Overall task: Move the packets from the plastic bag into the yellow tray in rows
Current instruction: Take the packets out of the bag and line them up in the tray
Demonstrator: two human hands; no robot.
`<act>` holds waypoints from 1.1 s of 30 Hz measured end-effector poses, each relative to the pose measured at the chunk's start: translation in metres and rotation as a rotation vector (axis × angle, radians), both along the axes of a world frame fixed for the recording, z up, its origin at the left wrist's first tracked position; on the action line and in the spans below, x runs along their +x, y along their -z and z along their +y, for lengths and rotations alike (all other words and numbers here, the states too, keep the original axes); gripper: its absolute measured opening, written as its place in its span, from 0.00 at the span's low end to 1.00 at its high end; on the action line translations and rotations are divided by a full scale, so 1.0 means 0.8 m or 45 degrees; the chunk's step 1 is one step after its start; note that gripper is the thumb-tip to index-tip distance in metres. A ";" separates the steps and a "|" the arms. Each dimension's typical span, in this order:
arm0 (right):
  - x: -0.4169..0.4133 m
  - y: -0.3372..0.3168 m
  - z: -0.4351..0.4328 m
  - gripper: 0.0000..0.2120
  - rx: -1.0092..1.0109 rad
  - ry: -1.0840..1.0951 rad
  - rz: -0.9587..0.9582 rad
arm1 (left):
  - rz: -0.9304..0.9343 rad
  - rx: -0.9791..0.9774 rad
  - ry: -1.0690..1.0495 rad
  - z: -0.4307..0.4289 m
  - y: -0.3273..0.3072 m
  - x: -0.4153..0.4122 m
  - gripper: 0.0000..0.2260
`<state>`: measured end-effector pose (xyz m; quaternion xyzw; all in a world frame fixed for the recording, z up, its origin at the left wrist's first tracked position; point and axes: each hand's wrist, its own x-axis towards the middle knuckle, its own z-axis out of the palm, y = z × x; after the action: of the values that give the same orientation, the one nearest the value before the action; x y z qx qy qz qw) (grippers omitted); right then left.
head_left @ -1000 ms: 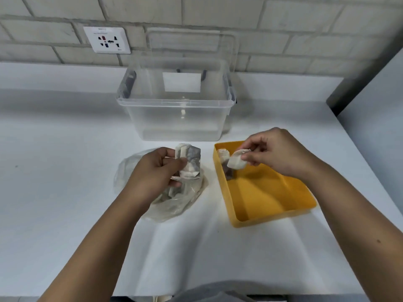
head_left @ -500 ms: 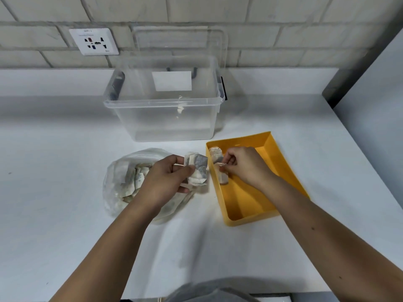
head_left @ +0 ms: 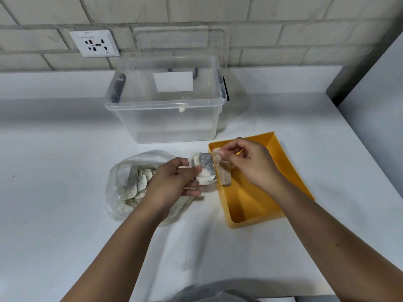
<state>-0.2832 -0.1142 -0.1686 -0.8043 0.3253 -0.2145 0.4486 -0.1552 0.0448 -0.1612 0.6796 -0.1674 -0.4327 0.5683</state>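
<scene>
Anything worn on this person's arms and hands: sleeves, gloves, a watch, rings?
Nothing. The left hand and right hand are bare, with no gloves or rings. The left forearm and right forearm are bare to the frame's edge, with no sleeves, watch or bands.

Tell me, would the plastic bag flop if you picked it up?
Probably floppy: the plastic bag looks thin and crinkled, slumped around its packets. Likely light too, as the packets look small and papery.
</scene>
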 end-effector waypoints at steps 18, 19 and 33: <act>-0.028 -0.024 0.013 0.03 -0.177 -0.207 -0.254 | 0.144 -0.048 0.038 -0.002 -0.012 -0.004 0.02; -0.032 -0.027 0.008 0.03 -0.144 -0.157 -0.262 | 0.132 -0.047 0.021 -0.001 -0.011 -0.003 0.02; -0.019 0.042 -0.021 0.03 0.000 -0.224 0.299 | 0.044 0.001 0.010 0.004 -0.003 0.002 0.01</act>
<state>-0.2986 -0.1314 -0.2025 -0.8493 0.3039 -0.0787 0.4245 -0.1532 0.0479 -0.1587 0.6716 -0.1601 -0.4467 0.5690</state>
